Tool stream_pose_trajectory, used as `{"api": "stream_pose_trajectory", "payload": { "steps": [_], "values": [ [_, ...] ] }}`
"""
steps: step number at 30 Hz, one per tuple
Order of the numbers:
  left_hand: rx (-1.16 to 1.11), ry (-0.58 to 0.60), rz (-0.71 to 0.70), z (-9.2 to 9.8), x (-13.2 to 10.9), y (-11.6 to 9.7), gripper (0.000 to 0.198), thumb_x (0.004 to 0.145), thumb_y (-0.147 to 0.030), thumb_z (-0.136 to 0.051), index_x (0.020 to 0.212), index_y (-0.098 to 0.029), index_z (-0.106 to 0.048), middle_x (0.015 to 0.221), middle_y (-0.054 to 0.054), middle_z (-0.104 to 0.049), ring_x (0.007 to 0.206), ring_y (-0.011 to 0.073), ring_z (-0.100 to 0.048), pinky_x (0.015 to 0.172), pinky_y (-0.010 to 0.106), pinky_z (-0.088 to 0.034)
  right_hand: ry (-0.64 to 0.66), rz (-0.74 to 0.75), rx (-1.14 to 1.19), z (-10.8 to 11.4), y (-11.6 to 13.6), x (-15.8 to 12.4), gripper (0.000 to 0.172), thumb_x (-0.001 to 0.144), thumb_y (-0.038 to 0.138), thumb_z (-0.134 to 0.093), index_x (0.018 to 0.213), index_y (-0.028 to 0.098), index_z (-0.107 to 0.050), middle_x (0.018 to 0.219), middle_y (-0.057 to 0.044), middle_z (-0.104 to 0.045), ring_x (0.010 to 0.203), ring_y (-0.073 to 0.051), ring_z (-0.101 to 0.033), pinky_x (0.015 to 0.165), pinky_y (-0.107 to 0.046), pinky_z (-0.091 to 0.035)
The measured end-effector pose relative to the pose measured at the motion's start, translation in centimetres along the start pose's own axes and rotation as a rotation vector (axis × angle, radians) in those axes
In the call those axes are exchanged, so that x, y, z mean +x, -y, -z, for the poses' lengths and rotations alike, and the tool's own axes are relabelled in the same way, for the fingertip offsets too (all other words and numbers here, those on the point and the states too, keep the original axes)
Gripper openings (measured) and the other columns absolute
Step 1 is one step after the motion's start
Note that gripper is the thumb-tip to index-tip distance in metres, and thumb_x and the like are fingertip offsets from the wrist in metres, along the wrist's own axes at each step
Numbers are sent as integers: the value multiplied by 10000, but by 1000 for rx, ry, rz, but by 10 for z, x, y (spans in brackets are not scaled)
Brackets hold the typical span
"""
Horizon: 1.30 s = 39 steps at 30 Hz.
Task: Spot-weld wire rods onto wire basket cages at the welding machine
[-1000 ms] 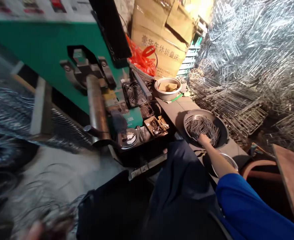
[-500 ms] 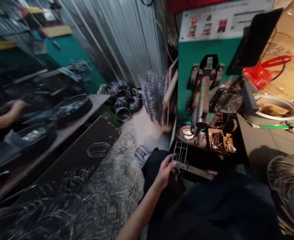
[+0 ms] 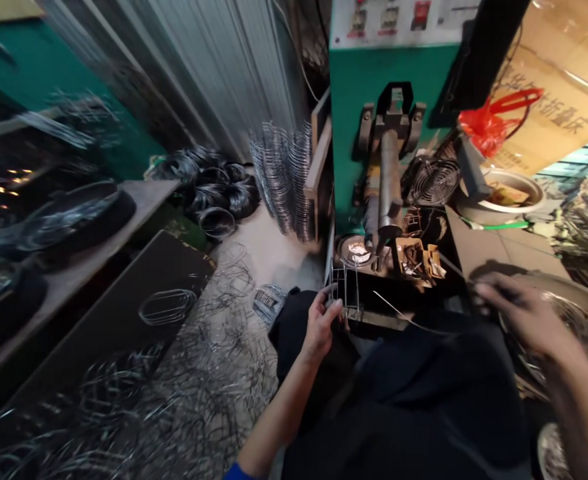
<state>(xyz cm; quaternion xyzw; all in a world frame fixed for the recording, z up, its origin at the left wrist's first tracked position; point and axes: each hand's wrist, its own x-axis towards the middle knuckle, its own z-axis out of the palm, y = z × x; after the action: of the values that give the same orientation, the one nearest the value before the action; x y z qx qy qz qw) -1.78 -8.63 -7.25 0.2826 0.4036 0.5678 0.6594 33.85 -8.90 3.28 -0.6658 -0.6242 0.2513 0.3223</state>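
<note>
My left hand (image 3: pixel 321 323) is closed on a small wire rack (image 3: pixel 353 283), pinching its left side between thumb and fingers. The rack stands above my dark-clothed knee, in front of the green machine (image 3: pixel 347 80). Just beyond it is the machine's cylindrical metal arm (image 3: pixel 390 173). Over on the right, my right hand (image 3: pixel 521 310) is closed and slightly blurred. A thin curved metal wire (image 3: pixel 399 312) runs from its fingers across my lap toward the rack. Beneath that hand sits a large round basin (image 3: pixel 581 293) with metal wire pieces in it.
Loose wire pieces (image 3: pixel 214 387) cover the floor at left. Stacked wire rings (image 3: pixel 284 180) stand beside the machine, with wire coils (image 3: pixel 214 187) behind. An oval wire frame (image 3: pixel 168 307) lies on a dark board (image 3: pixel 124 327). Small cardboard boxes (image 3: pixel 419 260) sit below the metal arm.
My right hand has come into view on the right with a wire in it. The left hand still grips the wire rack. The view has shifted right and down.
</note>
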Motion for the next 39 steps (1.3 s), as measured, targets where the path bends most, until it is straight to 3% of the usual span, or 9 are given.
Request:
{"api": "stream_pose_trajectory", "payload": {
  "steps": [2,5,9,14,23,32,39],
  "values": [
    [16,2,-14,-6,-3,-5,716,783,-406,-791,1377,-141,-492,568,-85,-519,428,106,-503,433,241,-502,111,2,160,-39,20,7,476,848,684,-612,796,212,-644,703,-46,-606,661,-191,-549,596,-298,-426],
    [29,1,-21,-11,-7,-11,724,791,-415,-784,1399,-150,-491,558,-91,-497,421,100,-493,430,232,-490,73,31,293,-85,33,18,536,832,686,-624,630,200,-524,618,1,-480,611,-147,-439,574,-276,-359],
    [38,-3,-32,-15,-4,-14,712,790,-408,-789,1393,-159,-504,539,-104,-455,416,86,-470,429,212,-476,13,38,366,-110,21,25,579,795,644,-696,556,206,-403,556,38,-336,560,-114,-319,540,-268,-281],
    [37,15,-27,-23,6,-10,709,799,-389,-778,1402,-150,-490,526,-108,-447,409,99,-485,412,218,-478,31,55,411,-116,10,34,587,774,620,-728,537,201,-392,547,43,-345,553,-104,-317,537,-266,-276],
    [13,6,-6,-29,15,-11,662,821,-344,-761,1403,-163,-503,541,-108,-440,403,95,-485,404,218,-476,27,-27,387,-102,12,41,565,751,624,-753,535,207,-438,540,26,-392,549,-116,-353,507,-265,-303],
    [52,-17,-16,-39,28,1,700,808,-358,-783,1413,-167,-487,545,-102,-487,411,97,-518,426,212,-479,46,71,354,-124,11,54,541,782,598,-737,543,196,-466,549,31,-423,563,-115,-372,549,-272,-298],
    [35,-31,-24,-41,39,0,627,788,-367,-800,1330,-175,-548,545,-96,-494,401,96,-503,408,218,-489,54,81,347,-127,-1,68,529,787,587,-737,561,198,-459,571,35,-413,582,-118,-364,570,-275,-297]
  ]
}}
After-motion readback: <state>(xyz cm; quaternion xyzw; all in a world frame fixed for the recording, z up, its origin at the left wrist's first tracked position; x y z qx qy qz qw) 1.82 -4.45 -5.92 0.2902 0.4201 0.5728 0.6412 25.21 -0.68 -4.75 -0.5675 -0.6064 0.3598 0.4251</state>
